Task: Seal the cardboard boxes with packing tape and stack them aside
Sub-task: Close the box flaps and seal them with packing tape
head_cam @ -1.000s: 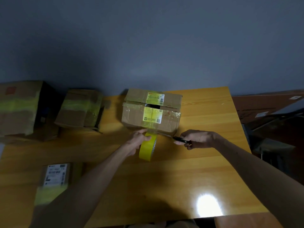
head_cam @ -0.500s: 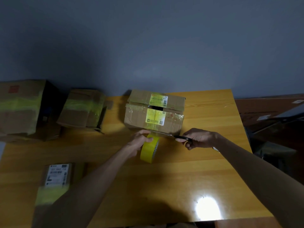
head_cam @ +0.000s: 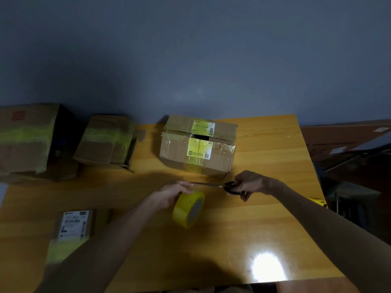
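My left hand point(head_cam: 171, 194) held the tape roll point(head_cam: 189, 209), my right hand point(head_cam: 249, 183) scissors point(head_cam: 215, 185) aimed at it; the box point(head_cam: 197, 146) lay crosswise just beyond, seemingly nearer right.

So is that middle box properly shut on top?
Not fully. The middle box has yellow tape running across its flaps, but a dark gap shows between them.

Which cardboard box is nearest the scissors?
The brown cardboard box with yellow labels, just beyond the black-handled scissors in the right hand; the other three boxes sit farther left.
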